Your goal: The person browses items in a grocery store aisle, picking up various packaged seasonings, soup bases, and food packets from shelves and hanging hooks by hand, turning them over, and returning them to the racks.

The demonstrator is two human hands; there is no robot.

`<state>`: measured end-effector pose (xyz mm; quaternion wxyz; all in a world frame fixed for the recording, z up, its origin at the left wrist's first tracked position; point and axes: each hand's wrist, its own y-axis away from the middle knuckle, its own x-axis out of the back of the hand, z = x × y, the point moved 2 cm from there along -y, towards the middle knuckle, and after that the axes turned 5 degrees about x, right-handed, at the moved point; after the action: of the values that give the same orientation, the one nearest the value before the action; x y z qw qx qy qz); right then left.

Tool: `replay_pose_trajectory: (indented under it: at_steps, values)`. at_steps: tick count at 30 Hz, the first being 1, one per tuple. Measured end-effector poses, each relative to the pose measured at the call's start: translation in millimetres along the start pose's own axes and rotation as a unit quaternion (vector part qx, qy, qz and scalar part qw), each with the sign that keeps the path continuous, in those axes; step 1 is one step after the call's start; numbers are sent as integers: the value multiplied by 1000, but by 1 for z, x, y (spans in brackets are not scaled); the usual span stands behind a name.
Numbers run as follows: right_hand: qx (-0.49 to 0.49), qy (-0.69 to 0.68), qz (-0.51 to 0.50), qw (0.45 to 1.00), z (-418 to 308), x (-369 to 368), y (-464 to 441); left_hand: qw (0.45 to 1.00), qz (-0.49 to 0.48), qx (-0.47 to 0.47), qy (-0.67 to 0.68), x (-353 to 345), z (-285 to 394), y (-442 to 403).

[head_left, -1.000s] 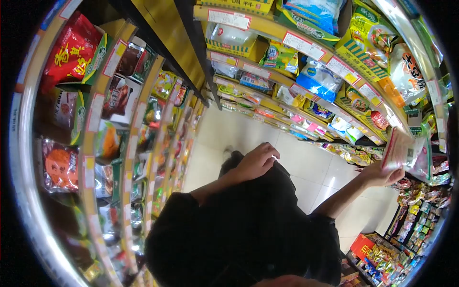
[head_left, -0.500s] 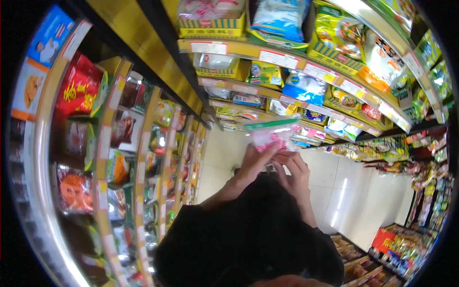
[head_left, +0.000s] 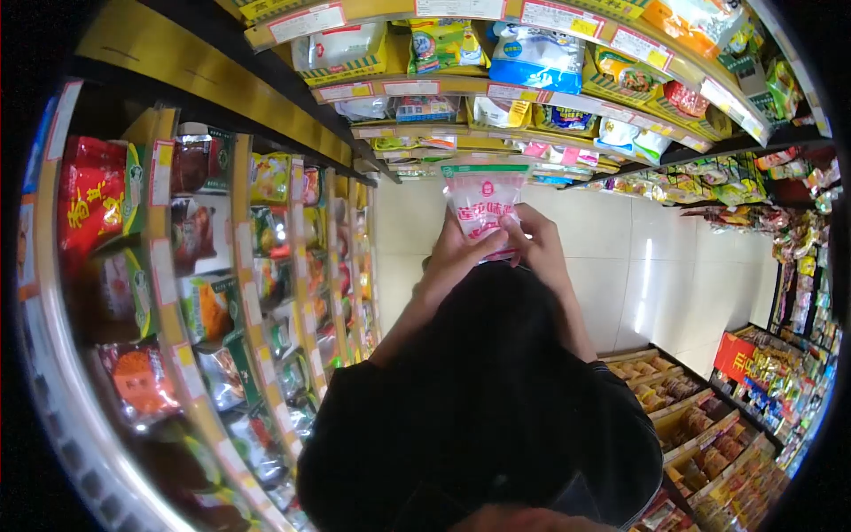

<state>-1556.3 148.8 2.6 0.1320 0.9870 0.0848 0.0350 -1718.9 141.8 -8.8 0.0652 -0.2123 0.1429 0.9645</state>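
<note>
A clear plastic bag of white seasoning (head_left: 485, 197) is held up in front of my chest. It has a green strip along its top edge and pink-red printing on its front. My left hand (head_left: 459, 253) grips the bag's lower left side, with its thumb across the front. On the opposite side, my right hand (head_left: 539, 241) has its fingers closed around the lower right edge. The fingertips behind the bag are hidden.
Shelves of bagged food line my left, including a red packet (head_left: 93, 199). Ahead, a tiered shelf holds more packets, among them a blue-and-white bag (head_left: 536, 60). Bins of packaged snacks (head_left: 700, 426) stand at the lower right. Pale floor tiles (head_left: 603, 293) lie beyond my hands.
The bag has turned so its printed front faces me, upright rather than tilted. Both hands have shifted from its bottom to its sides. The camera view has tipped downward.
</note>
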Motion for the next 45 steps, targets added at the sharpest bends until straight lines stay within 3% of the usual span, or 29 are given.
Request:
replay_pose_trajectory:
  at_steps: [1,5,11,14,15,16,21,24,30,33,35,40,45]
  values:
    - [-2,3,11,1000,1,-3,1,1000,5,-20,-3,-3,1,1]
    - [66,-12,40,997,0,-5,3,995,-51,84,22,10,-1,0]
    - [105,-181,28,978,-20,0,8,997,-60,35,-34,-1,35,-7]
    - [77,-128,45,988,-11,7,13,996,-33,-30,-84,2,25,-10]
    - [185,-57,64,979,-18,5,12,996,-17,-17,-84,3,21,-11]
    - [93,-68,56,992,-21,7,19,996,-1,-4,-85,2,18,-11]
    - [175,37,101,979,-17,5,23,991,-19,22,-128,-1,26,-14]
    - [157,58,131,977,-27,4,27,989,-24,26,-145,2,22,-18]
    - [128,76,86,985,-14,18,21,995,-12,14,-103,-3,8,-19]
    - [132,-86,78,984,1,14,15,998,-9,22,-56,-6,5,-18]
    - [70,-144,52,986,3,16,17,999,-5,27,-41,-9,5,-18]
    - [145,-37,70,986,1,16,12,999,-15,32,0,-14,5,-21]
    - [112,24,48,992,-15,10,15,998,-24,54,8,-3,6,-20]
